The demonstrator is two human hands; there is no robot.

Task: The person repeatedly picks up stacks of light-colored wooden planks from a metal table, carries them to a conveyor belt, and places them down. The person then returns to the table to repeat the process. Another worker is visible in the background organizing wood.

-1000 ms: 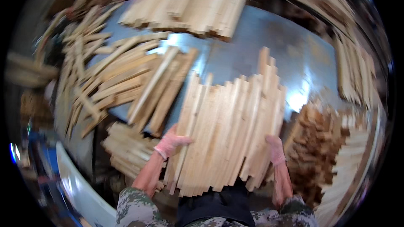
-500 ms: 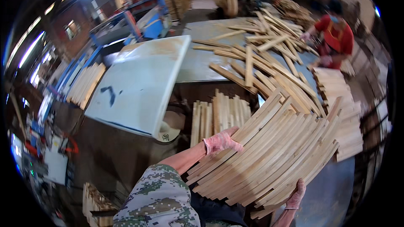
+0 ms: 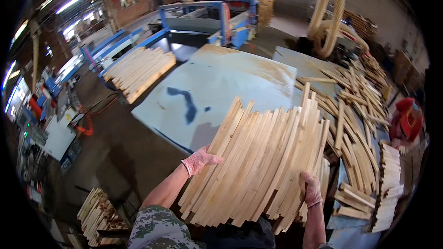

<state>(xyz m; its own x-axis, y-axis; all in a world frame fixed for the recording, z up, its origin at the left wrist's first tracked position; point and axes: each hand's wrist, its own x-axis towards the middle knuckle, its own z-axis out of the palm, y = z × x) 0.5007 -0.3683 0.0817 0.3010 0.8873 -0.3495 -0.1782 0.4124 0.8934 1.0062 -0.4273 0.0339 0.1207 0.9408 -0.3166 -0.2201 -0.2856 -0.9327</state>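
Observation:
A wide row of light wooden strips (image 3: 254, 161), laid side by side with uneven ends, is held in front of me. My left hand (image 3: 201, 159), in a pinkish knit glove, grips the row's left edge, thumb on top. At the right edge my right hand (image 3: 311, 187), gloved alike, clasps the outermost strips; its fingertips are partly hidden. The strips' far ends reach over the near edge of a pale blue board (image 3: 230, 80) with dark stains and sawdust on it.
Loose strips (image 3: 355, 129) lie heaped on a grey-blue table at right, near a person in red (image 3: 406, 122). Another row of strips (image 3: 140, 71) rests beside a blue-framed machine (image 3: 207, 20). A strip stack (image 3: 99, 216) stands lower left. Ribbed hoses (image 3: 330, 22) hang at the back.
My view has turned left. Both hands have carried the row of strips away from the heaped table, toward the pale blue board, and its tilt has lessened.

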